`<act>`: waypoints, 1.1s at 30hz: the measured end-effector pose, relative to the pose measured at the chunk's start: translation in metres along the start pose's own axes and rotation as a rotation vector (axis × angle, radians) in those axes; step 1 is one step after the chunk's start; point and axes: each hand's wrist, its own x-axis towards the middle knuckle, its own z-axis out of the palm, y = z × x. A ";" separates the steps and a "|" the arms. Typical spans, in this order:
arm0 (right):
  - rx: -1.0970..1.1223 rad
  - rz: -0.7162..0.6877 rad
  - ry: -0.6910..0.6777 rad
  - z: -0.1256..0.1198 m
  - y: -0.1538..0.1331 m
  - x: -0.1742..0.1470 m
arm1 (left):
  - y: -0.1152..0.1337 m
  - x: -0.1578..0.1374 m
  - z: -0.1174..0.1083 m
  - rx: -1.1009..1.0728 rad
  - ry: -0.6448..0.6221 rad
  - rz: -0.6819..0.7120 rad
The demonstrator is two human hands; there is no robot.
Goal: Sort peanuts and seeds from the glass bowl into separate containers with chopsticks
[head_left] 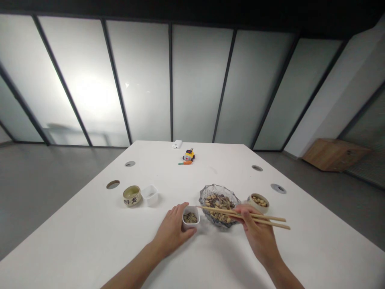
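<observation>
My left hand (173,226) is wrapped round a small white square cup (191,225) that stands on the table, with sunflower seeds (190,217) inside. A pair of wooden chopsticks (264,218) is gripped in my right hand (255,230), their tips pointing left over the rim of a glass bowl (207,192) close to the cup. In the bowl lies a mix (221,200) of striped seeds and pale nuts. Just beyond my right hand sits a small ceramic bowl (264,208) with peanuts or similar nuts (259,200).
Left of my hands stand a ceramic bowl (131,196) with dark lettering and a clear plastic cup (150,196). Farther back on the white table (162,172) are a toy truck (189,155), an orange carrot-like item (187,163) and a white box-like object (177,144). Round holes (113,184) pierce the tabletop.
</observation>
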 end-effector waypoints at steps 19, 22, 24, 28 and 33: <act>-0.538 -0.373 -0.066 -0.023 -0.001 0.015 | 0.001 0.001 -0.001 -0.001 -0.025 -0.017; -0.536 -0.384 -0.072 -0.023 0.000 0.016 | 0.002 0.001 -0.001 0.003 -0.029 -0.021; -0.540 -0.381 -0.073 -0.023 0.001 0.016 | 0.002 0.001 -0.002 0.004 -0.029 -0.022; -0.540 -0.367 -0.053 -0.025 0.001 0.016 | 0.002 0.000 -0.001 0.000 -0.019 -0.013; -0.454 -0.273 0.106 -0.025 0.000 0.015 | 0.002 0.001 -0.001 -0.002 -0.015 -0.008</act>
